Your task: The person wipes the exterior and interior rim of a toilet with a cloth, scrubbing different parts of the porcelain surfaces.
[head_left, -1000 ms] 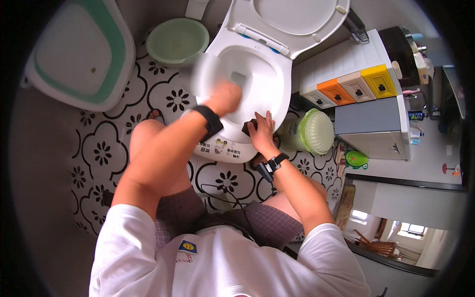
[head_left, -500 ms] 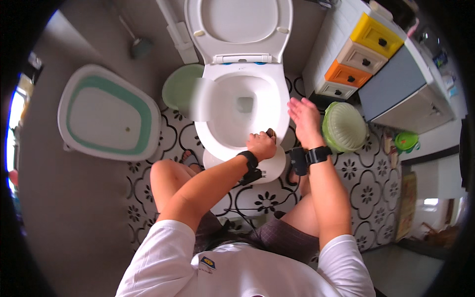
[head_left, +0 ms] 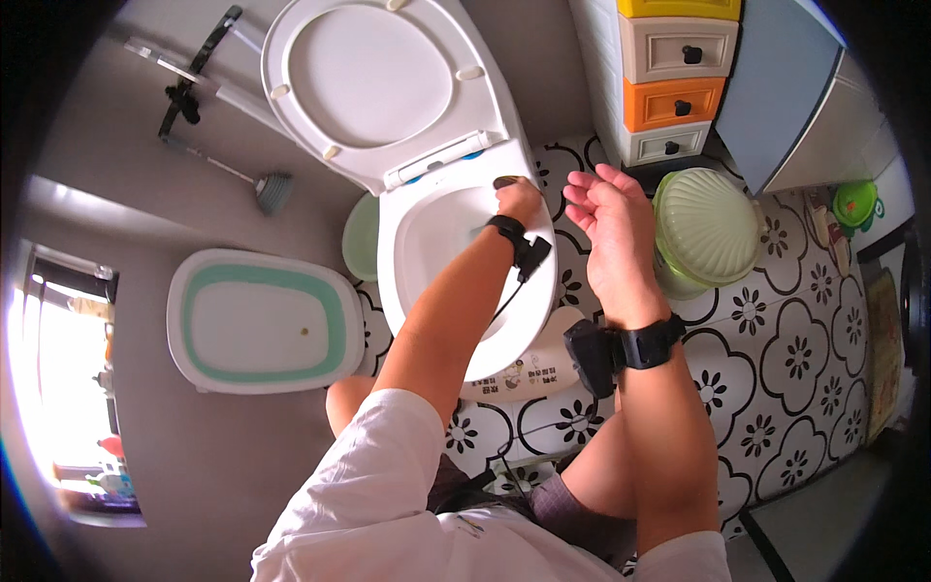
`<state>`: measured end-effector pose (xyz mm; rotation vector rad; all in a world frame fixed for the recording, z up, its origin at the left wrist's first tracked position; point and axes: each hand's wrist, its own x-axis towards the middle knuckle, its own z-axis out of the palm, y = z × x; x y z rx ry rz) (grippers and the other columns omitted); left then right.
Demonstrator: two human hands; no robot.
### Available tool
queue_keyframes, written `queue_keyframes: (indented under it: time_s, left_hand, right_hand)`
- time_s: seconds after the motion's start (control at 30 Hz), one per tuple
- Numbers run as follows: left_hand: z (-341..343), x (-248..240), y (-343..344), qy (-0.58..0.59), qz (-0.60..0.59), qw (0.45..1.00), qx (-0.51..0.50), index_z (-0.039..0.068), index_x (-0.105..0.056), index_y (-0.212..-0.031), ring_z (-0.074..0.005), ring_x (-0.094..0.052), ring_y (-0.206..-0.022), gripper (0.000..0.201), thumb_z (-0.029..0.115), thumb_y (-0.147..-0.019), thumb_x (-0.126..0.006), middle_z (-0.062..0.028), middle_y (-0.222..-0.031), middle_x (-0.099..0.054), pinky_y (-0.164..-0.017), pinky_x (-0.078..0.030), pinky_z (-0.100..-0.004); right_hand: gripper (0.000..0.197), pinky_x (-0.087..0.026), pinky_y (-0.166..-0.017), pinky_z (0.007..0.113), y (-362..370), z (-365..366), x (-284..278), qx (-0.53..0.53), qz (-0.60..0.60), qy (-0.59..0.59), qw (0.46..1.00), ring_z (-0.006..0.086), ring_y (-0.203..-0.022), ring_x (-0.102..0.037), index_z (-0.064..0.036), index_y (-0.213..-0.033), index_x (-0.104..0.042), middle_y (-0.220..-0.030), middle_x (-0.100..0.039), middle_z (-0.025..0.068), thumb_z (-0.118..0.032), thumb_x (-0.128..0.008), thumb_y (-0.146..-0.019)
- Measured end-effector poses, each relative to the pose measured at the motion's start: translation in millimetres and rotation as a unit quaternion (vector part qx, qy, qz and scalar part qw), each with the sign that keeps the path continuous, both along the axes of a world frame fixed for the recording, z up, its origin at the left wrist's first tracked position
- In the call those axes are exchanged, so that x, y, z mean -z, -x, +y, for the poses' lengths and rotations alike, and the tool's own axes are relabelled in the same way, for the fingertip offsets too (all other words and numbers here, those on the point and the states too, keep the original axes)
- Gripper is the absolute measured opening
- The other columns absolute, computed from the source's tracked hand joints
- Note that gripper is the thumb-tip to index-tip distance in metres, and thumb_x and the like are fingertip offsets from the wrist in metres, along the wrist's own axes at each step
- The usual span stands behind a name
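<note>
My left hand [head_left: 521,202] is closed around a small dark brown oval thing [head_left: 505,181], whose kind I cannot make out. It is at the far right part of the rim of the white toilet [head_left: 390,254], near the seat hinge; my forearm crosses over the bowl. The toilet's seat and lid [head_left: 373,76] are raised. My right hand [head_left: 613,233] hangs above the floor, right of the toilet, palm up with loosely bent fingers and nothing in it. Both wrists carry black straps with small boxes and cables.
A lidded green bin [head_left: 708,228] stands right of my right hand, below a drawer unit [head_left: 676,105]. On the left are a white-and-green folding basin [head_left: 177,325], a green basin [head_left: 361,242] and a wall-hung toilet brush [head_left: 273,192]. A printed pale step [head_left: 524,378] lies before the toilet.
My left hand has moved from the near right rim to the far right rim, still holding the brown thing. My right hand has turned palm up, fingers bending more. The view has shifted and turned.
</note>
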<state>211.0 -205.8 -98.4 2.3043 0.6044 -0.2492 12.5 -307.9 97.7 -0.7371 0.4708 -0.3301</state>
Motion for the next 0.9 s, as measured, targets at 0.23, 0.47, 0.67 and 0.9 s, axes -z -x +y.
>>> queue_keyframes:
  time_s: [0.23,0.47,0.67,0.9]
  left_hand:
    - [40,-11,-51,0.317,0.081,0.942,-0.072,-0.001,-0.053,-0.126,-0.0315,-0.057,-0.112,0.056,0.038,-0.095,-0.027,-0.0176,-0.119,-0.06,-0.084,-0.051,-0.0447]
    - [1,-24,64,-0.241,0.054,0.893,0.375,0.009,-0.056,-0.123,-0.0338,-0.056,-0.116,0.047,0.039,-0.087,-0.052,-0.0154,-0.12,-0.06,-0.089,-0.046,-0.0485]
    - [55,-3,158,-0.294,-0.24,0.762,0.526,-0.001,-0.062,-0.092,-0.0334,-0.058,-0.077,0.024,0.019,-0.083,-0.051,-0.0157,-0.083,-0.061,-0.068,-0.047,-0.0456]
    - [37,47,42,0.0,0.001,0.958,0.288,-0.004,-0.054,-0.117,-0.0308,-0.065,-0.088,0.05,0.039,-0.092,-0.047,-0.0178,-0.097,-0.065,-0.071,-0.052,-0.0409]
  right_hand:
    - [0.029,-0.049,-0.077,0.03,-8,-9,-7,-0.016,0.009,0.02,1.0,0.017,-0.084,-0.062,0.0004,-0.115,-0.049,-0.098,-0.065,0.0113,-0.005,-0.049,-0.086]
    - [0.027,-0.047,-0.072,0.027,-10,-19,-7,0.0,-0.011,0.019,1.0,0.0153,-0.08,-0.06,0.0006,-0.111,-0.05,-0.094,-0.063,0.0105,-0.003,-0.046,-0.085]
    - [0.026,-0.048,-0.071,0.027,-5,0,-1,-0.012,-0.009,0.035,0.999,0.0158,-0.077,-0.06,0.0016,-0.11,-0.05,-0.092,-0.063,0.0105,-0.002,-0.047,-0.085]
    - [0.023,-0.048,-0.07,0.025,-6,18,-3,-0.032,-0.013,0.056,0.998,0.0139,-0.076,-0.059,0.0017,-0.109,-0.05,-0.091,-0.062,0.0106,-0.001,-0.046,-0.086]
